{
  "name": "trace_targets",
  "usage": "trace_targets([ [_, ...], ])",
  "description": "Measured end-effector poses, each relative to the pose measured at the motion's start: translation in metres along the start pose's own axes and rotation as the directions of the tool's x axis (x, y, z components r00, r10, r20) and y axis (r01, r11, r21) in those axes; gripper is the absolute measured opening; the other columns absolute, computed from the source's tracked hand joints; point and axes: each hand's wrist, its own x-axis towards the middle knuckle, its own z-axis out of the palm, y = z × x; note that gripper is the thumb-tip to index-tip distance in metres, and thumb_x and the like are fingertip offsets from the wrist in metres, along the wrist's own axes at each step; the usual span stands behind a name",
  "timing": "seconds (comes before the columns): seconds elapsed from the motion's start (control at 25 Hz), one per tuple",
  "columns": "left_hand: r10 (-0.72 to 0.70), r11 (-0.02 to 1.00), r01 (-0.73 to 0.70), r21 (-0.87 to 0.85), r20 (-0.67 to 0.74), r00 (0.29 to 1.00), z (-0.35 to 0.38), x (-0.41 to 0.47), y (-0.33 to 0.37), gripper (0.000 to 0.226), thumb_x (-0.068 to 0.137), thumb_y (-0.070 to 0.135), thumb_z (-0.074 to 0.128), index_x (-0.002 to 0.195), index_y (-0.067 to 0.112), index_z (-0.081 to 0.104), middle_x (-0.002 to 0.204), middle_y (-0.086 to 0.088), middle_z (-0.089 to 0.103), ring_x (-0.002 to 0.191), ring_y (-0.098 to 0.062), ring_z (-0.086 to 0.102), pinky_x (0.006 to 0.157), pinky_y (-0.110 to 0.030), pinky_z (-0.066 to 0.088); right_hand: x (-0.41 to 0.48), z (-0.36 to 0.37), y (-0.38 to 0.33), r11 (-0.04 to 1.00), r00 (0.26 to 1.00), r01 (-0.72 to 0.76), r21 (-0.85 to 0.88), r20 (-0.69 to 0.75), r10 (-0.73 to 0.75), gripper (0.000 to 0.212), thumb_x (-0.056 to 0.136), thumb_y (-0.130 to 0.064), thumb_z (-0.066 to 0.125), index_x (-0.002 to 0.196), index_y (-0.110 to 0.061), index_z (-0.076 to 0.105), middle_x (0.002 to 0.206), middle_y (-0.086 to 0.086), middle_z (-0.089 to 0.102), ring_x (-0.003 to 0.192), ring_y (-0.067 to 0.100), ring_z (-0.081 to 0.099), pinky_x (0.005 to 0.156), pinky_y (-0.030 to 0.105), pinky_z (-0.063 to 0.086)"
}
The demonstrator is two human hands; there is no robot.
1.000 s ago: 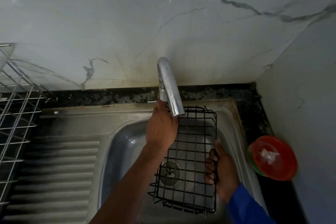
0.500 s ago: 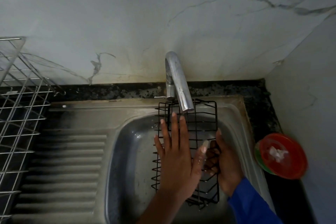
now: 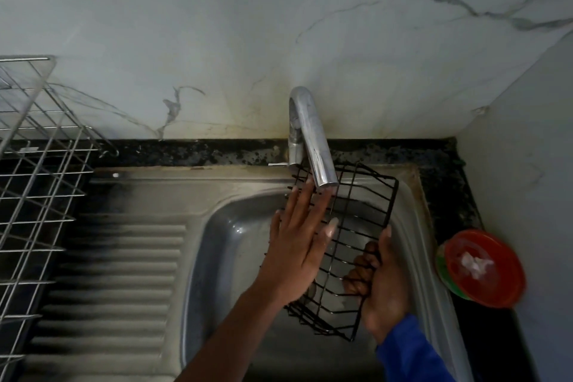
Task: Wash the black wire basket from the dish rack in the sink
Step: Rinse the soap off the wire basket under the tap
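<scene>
Left hand flat against basket

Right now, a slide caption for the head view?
Right hand grips black wire basket under the faucet; flat left hand touches its wires.

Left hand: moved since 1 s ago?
Yes. The left hand drew back from the tap base toward the camera, now flat on the black wire basket.
</scene>
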Motion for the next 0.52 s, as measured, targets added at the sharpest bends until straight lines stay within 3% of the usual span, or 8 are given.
trace_targets([
  [0.16, 0.034, 0.999, -0.028, 0.045, -0.142, 0.989, -0.003, -0.023, -0.018, 0.056, 0.104, 0.061, 0.023, 0.156, 0.042, 0.024, 0.166, 0.006, 0.014, 0.152, -0.018, 0.018, 0.116, -0.053, 0.034, -0.005, 0.005, 0.022, 0.999, 0.999, -0.031, 0.022, 0.009, 0.031, 0.051, 0.081, -0.067, 0.044, 0.058, -0.023, 0.032, 0.053, -0.007, 0.025, 0.038, 0.009, 0.022, 0.038, 0.021, 0.025],
  [0.36, -0.019, 0.999, 0.026, 0.045, -0.152, 0.988, -0.018, 0.0, -0.017, 0.046, 0.1, 0.063, 0.026, 0.129, 0.039, 0.052, 0.135, 0.012, 0.041, 0.126, -0.011, 0.041, 0.1, -0.048, 0.043, -0.007, 0.012, 0.038, 0.996, 0.995, -0.068, 0.064, 0.071, 0.064, 0.05, 0.089, -0.062, 0.04, 0.058, -0.023, 0.035, 0.047, -0.008, 0.028, 0.032, 0.007, 0.029, 0.032, 0.02, 0.028],
  [0.44, -0.051, 0.998, 0.045, -0.039, -0.178, 0.983, -0.018, 0.001, -0.021, 0.038, 0.099, 0.063, 0.032, 0.115, 0.039, 0.056, 0.121, 0.013, 0.043, 0.116, -0.011, 0.042, 0.096, -0.047, 0.044, 0.001, 0.006, 0.033, 0.999, 0.994, -0.038, -0.009, 0.105, 0.039, 0.048, 0.082, -0.063, 0.045, 0.063, -0.02, 0.041, 0.05, -0.005, 0.031, 0.036, 0.009, 0.033, 0.036, 0.021, 0.031],
  [0.52, -0.052, 0.991, 0.034, -0.127, -0.136, 0.989, -0.017, 0.0, -0.025, 0.035, 0.099, 0.064, 0.035, 0.106, 0.038, 0.057, 0.114, 0.012, 0.045, 0.112, -0.012, 0.044, 0.093, -0.049, 0.045, 0.011, -0.001, 0.024, 0.995, 0.99, 0.007, -0.104, 0.14, 0.008, 0.054, 0.078, -0.065, 0.045, 0.075, -0.012, 0.054, 0.057, 0.006, 0.046, 0.049, 0.018, 0.048, 0.052, 0.03, 0.042],
])
